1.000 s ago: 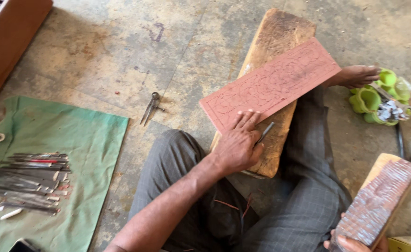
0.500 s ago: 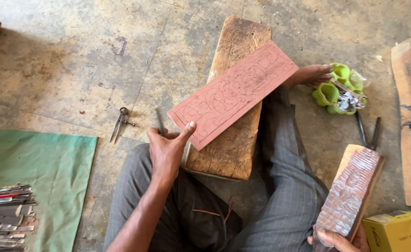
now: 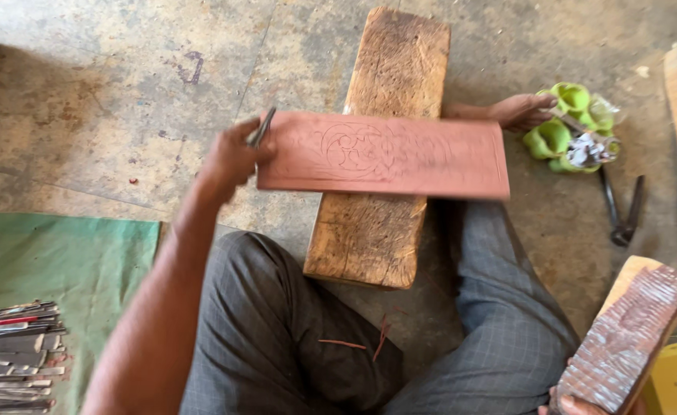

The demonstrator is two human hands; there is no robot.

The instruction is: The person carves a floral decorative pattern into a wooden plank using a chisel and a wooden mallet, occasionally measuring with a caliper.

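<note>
Step in hand, as it reads: positioning the workpiece. The left hand grips the left end of a reddish carved wooden panel, fingers clenched around its edge together with a slim metal tool, likely a chisel, that sticks up past the knuckles. The panel hangs level, crosswise above a thick worn wooden block lying on the concrete floor between the person's legs; whether it touches the block cannot be told, as the panel is motion-blurred. Its face shows incised scroll and leaf outlines, shallow, uniformly terracotta in colour. The right hand sits at the bottom frame edge, grasping the lower end of a rough, ridged wooden mallet; only the fingertips show. Judgement: the next move calls for settling the panel flat and steady on the block, then freeing the chisel from the shared grip. Nearby: a row of chisels on a green cloth, pincers on the floor, green plastic cups beside a bare foot.
</note>
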